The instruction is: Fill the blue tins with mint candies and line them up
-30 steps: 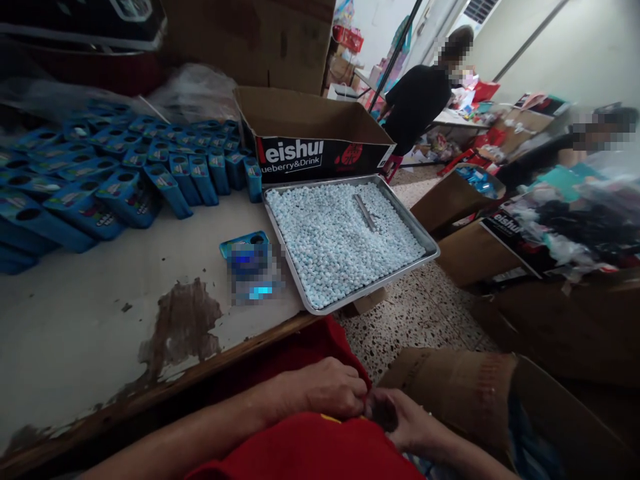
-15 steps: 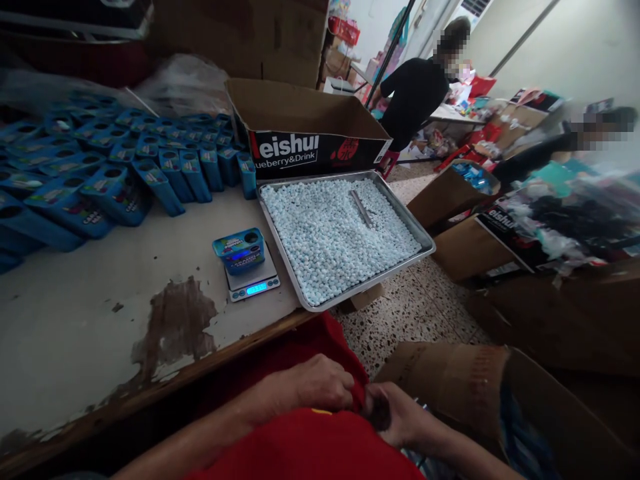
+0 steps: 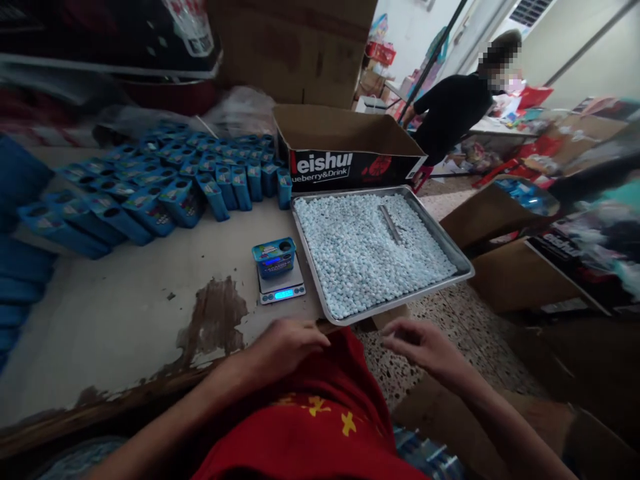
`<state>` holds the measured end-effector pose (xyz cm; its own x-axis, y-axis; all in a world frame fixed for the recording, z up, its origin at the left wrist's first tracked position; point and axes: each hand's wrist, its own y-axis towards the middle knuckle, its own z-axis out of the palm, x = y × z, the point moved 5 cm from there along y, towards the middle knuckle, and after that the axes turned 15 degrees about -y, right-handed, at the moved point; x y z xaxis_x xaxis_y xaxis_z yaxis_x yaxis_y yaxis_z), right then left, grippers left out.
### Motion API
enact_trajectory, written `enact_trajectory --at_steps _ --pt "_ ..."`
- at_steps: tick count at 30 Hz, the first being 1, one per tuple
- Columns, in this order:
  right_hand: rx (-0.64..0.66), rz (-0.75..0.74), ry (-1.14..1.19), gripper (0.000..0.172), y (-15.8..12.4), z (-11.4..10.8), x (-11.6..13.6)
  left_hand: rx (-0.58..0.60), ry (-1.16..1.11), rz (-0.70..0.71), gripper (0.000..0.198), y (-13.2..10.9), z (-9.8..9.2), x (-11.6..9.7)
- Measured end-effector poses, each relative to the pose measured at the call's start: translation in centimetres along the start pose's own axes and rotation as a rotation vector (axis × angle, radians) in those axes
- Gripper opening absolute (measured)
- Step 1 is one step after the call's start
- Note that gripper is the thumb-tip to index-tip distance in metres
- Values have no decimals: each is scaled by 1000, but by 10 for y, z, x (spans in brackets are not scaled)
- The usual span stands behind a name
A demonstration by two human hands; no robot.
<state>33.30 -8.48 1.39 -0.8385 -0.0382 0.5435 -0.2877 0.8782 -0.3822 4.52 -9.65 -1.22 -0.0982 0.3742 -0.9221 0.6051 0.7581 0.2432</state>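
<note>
My left hand (image 3: 290, 343) hovers at the table's front edge over the red apron (image 3: 300, 440), fingers loosely bent and slightly blurred, nothing visible in it. To the right of it, my right hand (image 3: 420, 343) is raised below the tray's near corner, thumb and fingers apart with nothing between them. A metal tray (image 3: 400, 307) full of small pale blue candies (image 3: 360, 253) lies in front, a metal strip-like tool (image 3: 391, 224) resting on them. Left of the tray, a blue plastic candy tub (image 3: 275, 259) stands on a lit digital scale (image 3: 281, 287).
Many blue tubs (image 3: 185, 200) stand in rows on the worn table (image 3: 125, 293) at the left. A black-printed carton (image 3: 350, 163) is behind the tray. Open cartons (image 3: 520, 273) stand at the right. A person in black (image 3: 450, 110) works farther back.
My hands have parted: the right has let go of the apron and moved up and right, the left up and left. The view has shifted left. Tub, scale and tray stay put.
</note>
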Motion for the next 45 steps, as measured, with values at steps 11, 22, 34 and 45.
enact_trajectory --at_steps 11,22,34,45 --pt "-351 -511 -947 42 154 -13 85 -816 835 -290 14 -192 -61 -19" --pt "-94 -326 -523 9 180 -43 70 -766 896 -158 34 -126 -96 -6" --pt "169 -191 257 38 191 -25 67 -772 437 -316 65 -45 -112 26" --pt "12 -604 249 27 197 -30 175 -912 167 -396 64 -39 -115 35"
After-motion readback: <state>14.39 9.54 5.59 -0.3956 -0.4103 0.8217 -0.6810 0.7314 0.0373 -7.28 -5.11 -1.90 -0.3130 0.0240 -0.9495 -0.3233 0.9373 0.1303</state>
